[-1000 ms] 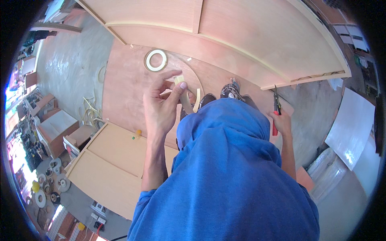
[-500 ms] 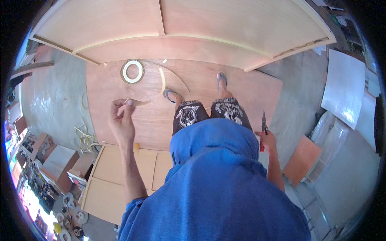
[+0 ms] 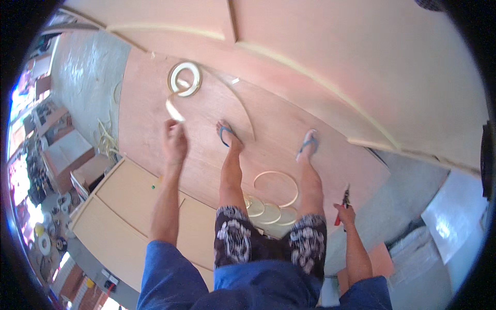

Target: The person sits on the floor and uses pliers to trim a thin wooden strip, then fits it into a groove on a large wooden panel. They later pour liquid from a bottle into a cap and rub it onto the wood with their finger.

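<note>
My left hand (image 3: 175,143) is raised over the board on the floor, fingers closed and smeared by motion. From its fingertips a short, pale, curled strip of edge banding (image 3: 173,109) rises toward a round roll of banding (image 3: 193,72) lying flat on the board. Out to my right, my right hand (image 3: 345,213) grips red-handled pliers (image 3: 346,199), their dark, narrow jaws pointing away from me. Their exact kind is hard to make out. A long thin strip (image 3: 241,101) curves from the roll across the board toward my left foot.
I stand in flip-flops on a large wooden board (image 3: 147,108). A big framed panel (image 3: 320,57) rises in front. Another framed panel (image 3: 119,206) lies at my left. Looped strips (image 3: 279,174) lie between my legs. Sheets (image 3: 460,217) lean at the right.
My view has tilted and turned, so loops of strip between my legs now show. The left hand has moved with its short strip, which now points toward the roll. The right hand keeps its pliers.
</note>
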Tool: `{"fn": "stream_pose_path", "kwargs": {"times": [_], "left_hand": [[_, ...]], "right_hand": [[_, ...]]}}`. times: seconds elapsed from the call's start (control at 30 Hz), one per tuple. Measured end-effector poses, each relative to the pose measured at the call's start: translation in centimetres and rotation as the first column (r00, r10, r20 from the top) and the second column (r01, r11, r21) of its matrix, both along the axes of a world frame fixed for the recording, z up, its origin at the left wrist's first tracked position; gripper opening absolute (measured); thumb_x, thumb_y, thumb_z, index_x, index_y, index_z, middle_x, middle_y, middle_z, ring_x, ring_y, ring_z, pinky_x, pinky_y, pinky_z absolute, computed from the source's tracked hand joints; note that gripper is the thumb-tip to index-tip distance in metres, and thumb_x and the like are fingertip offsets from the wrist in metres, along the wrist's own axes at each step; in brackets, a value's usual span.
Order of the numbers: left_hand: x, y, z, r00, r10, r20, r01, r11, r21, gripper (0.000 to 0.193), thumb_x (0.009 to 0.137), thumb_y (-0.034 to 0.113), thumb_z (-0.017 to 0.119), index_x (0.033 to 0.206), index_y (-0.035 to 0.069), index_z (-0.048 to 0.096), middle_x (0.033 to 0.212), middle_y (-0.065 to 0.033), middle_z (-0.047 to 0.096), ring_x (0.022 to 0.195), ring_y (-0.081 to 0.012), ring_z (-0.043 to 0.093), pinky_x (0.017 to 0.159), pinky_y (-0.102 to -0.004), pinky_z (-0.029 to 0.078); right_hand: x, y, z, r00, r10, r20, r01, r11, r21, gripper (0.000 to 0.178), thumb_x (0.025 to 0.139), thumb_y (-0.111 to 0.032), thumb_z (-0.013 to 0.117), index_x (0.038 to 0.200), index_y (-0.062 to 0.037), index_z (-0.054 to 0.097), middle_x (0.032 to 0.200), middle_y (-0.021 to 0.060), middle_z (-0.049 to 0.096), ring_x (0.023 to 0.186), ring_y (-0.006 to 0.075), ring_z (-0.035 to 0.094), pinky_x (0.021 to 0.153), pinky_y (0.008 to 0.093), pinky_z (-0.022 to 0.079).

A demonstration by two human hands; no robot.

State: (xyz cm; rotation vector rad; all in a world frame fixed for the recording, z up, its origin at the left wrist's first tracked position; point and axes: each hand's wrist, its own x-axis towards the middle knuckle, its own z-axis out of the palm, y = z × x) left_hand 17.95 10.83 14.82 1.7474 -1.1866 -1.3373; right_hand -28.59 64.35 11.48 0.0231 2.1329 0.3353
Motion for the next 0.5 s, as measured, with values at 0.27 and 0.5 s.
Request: {"fn": "stream_pose_path", "kwargs": {"times": [0.27,0.5], "left_hand": [[-7.5,9.4,-31.5,0.304,-0.548,0.779,0.899,0.436,-0.044,0.021,0.083,0.015,0.071,0.098,0.007,0.06,0.092,-0.0132,0.065,0.088,-0.0363,0.069,0.076,-0.0486,0.056],[-8.2,11.3,-41.2,0.196,-0.766,0.612,0.873,0.421,0.247,0.017,0.088,0.015,0.068,0.101,0.007,0.061,0.095,-0.0146,0.067,0.089,-0.038,0.072,0.078,-0.0494,0.059]], "right_hand": [[-1.3,1.7,-27.9,0.941,0.239,-0.241,-0.197,0.963,0.185,0.125,0.074,-0.08,0.078,0.148,0.0132,0.04,0.133,0.0397,0.057,0.127,0.0531,0.058,0.11,0.0578,0.045],[0.3,2.8,-40.9,0.946,0.145,-0.291,-0.095,0.98,0.177,0.141,0.069,-0.088,0.074,0.151,0.0177,0.028,0.136,0.0436,0.048,0.128,0.0562,0.054,0.112,0.0591,0.044]]}}
